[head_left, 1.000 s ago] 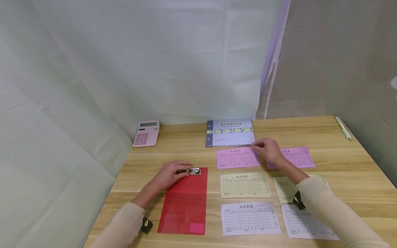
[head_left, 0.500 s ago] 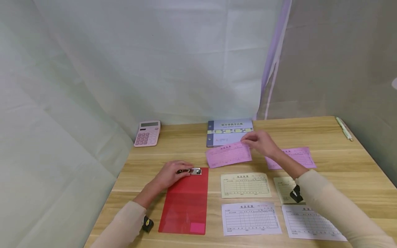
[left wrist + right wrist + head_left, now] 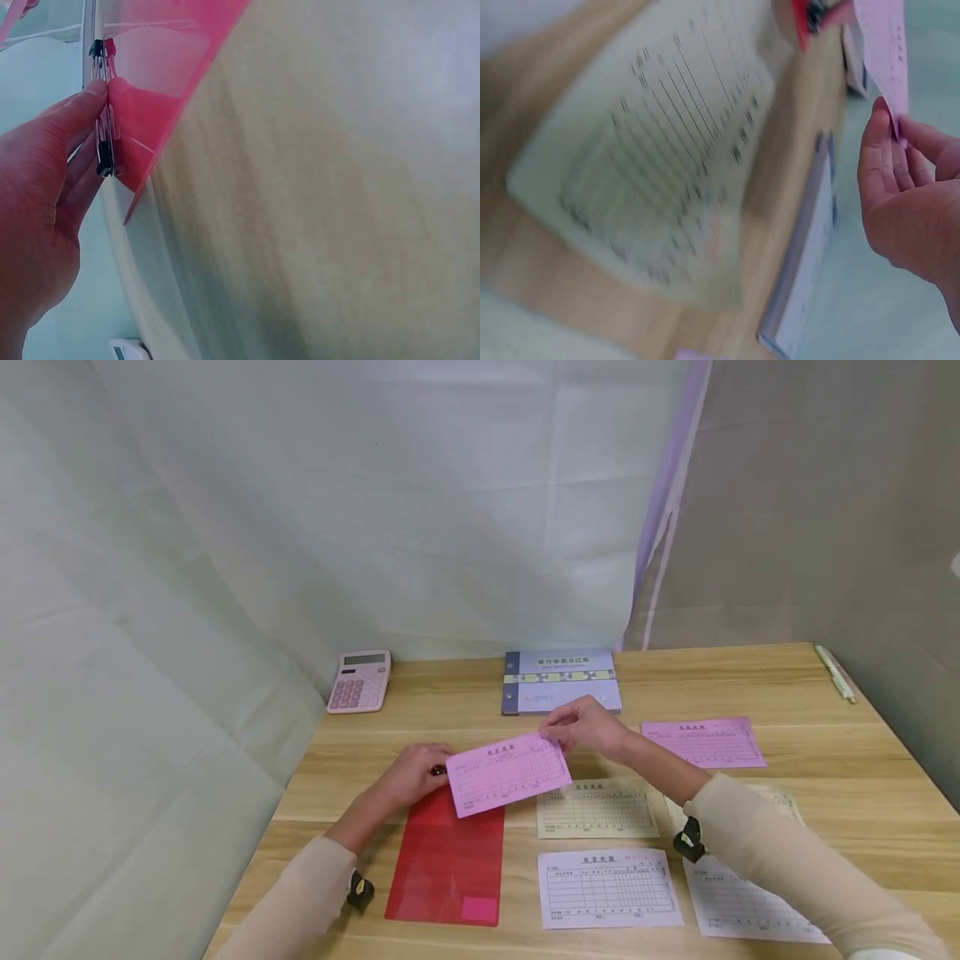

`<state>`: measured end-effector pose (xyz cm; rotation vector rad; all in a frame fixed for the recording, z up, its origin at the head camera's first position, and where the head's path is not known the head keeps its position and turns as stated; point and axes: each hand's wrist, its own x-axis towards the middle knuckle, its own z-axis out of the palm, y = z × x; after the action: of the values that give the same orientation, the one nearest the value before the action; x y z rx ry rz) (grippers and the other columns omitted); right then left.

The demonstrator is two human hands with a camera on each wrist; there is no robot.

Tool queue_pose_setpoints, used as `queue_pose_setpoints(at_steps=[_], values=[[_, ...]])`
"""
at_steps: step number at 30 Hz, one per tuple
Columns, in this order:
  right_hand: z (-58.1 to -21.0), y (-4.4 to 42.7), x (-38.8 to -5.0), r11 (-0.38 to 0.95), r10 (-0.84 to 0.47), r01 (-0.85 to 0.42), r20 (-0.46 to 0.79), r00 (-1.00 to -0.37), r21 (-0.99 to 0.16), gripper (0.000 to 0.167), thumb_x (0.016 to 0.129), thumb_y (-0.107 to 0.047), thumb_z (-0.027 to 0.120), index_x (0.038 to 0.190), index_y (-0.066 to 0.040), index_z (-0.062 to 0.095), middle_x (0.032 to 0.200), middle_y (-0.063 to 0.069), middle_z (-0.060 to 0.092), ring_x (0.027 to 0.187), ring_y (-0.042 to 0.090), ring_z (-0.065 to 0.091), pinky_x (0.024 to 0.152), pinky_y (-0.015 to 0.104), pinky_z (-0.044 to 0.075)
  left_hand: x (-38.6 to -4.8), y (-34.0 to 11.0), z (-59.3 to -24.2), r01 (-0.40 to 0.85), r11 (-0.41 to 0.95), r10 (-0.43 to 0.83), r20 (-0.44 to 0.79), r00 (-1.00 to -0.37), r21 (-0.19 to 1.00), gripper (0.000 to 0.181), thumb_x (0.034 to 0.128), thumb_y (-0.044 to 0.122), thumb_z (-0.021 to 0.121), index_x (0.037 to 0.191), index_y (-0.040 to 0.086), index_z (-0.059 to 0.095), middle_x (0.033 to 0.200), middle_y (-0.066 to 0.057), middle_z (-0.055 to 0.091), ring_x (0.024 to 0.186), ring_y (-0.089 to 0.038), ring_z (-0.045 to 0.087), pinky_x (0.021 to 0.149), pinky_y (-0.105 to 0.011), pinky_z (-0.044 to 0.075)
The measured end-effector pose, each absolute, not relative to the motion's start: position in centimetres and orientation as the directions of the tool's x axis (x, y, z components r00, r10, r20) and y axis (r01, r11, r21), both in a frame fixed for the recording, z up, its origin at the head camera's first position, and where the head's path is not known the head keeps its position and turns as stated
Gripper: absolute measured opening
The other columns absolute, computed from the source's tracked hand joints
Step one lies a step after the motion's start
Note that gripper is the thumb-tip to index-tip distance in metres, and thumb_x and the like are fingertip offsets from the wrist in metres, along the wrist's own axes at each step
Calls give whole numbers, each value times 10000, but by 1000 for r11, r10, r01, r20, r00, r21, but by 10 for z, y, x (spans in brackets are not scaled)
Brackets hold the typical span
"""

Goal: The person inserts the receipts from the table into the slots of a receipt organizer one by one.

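Note:
My right hand (image 3: 588,727) pinches the upper right corner of a pink receipt slip (image 3: 502,777), also seen between thumb and fingers in the right wrist view. The slip hangs tilted over the top of a red clipboard (image 3: 450,860) and hides part of it. My left hand (image 3: 415,774) is at the clipboard's top edge. In the left wrist view its thumb and fingers pinch the metal clip (image 3: 105,124). Below my right hand lies a yellow receipt slip (image 3: 600,814), partly covered by the pink one.
A second pink slip (image 3: 705,743) lies to the right. White slips (image 3: 611,893) lie nearer the front, and another yellow slip is partly under my right arm. At the back are a calculator (image 3: 360,682), a blue account book (image 3: 562,685) and a pen (image 3: 836,672).
My right hand has lifted the left pink slip off the table and carried it left and toward me, over the clipboard's top. My left hand has stayed at the clip.

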<state>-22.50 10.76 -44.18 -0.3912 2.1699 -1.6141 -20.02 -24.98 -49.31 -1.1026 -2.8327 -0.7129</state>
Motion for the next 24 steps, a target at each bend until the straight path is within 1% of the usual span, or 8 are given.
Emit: queue_pose_setpoints(at_steps=[4, 6, 9, 14, 16, 20, 24], values=[[-453, 89, -214, 295, -454, 104, -235, -860, -950, 134, 965, -34, 770, 1071, 41, 805, 964, 148, 789, 766, 209, 729, 719, 375, 623, -203, -250, -489, 622, 656, 641, 118, -758, 428, 306, 938, 74, 819, 1237, 139, 812, 1200, -2, 779, 1101, -188, 730, 944, -412, 585], [-458, 79, -208, 293, -452, 137, -264, -852, -946, 124, 957, -13, 772, 1055, 55, 806, 944, 158, 786, 747, 208, 733, 696, 368, 627, -205, -249, -487, 614, 660, 647, 89, -757, 433, 321, 937, 103, 827, 1255, 149, 806, 1208, 7, 778, 1102, -174, 727, 946, -406, 583], [-464, 64, -200, 302, -445, 156, -283, -850, -941, 108, 946, 15, 773, 1032, 72, 806, 907, 173, 785, 718, 196, 737, 660, 358, 628, -206, -247, -484, 609, 672, 651, 56, -757, 421, 323, 931, 173, 844, 1251, 162, 810, 1178, 16, 782, 1062, -148, 726, 934, -389, 583], [-470, 41, -190, 326, -404, 170, -299, -865, -930, 72, 935, 39, 773, 984, 76, 810, 850, 173, 779, 692, 216, 755, 636, 348, 629, -211, -244, -481, 592, 697, 647, 1, -762, 404, 333, 919, 258, 859, 1246, 216, 816, 1080, 86, 773, 933, -71, 670, 871, -328, 563], [-472, 34, -188, 336, -390, 161, -293, -873, -928, 62, 931, 42, 773, 971, 72, 810, 839, 169, 777, 691, 236, 762, 640, 353, 631, -212, -243, -480, 599, 695, 654, -1, -757, 397, 331, 916, 265, 863, 1241, 221, 818, 1063, 100, 768, 913, -59, 653, 855, -320, 556], [-475, 25, -188, 354, -363, 143, -276, -890, -924, 58, 935, 34, 772, 968, 61, 812, 848, 144, 776, 708, 252, 769, 650, 351, 631, -214, -241, -478, 619, 687, 670, -3, -742, 380, 323, 925, 266, 858, 1241, 212, 818, 1057, 90, 769, 905, -63, 654, 845, -308, 560], [-476, 22, -191, 380, -341, 142, -280, -897, -914, 59, 943, 21, 770, 964, 57, 812, 851, 123, 773, 723, 233, 768, 650, 339, 629, -212, -238, -475, 663, 687, 697, -11, -717, 297, 319, 953, 284, 831, 1258, 191, 809, 1050, 68, 761, 886, -71, 652, 827, -298, 564]])
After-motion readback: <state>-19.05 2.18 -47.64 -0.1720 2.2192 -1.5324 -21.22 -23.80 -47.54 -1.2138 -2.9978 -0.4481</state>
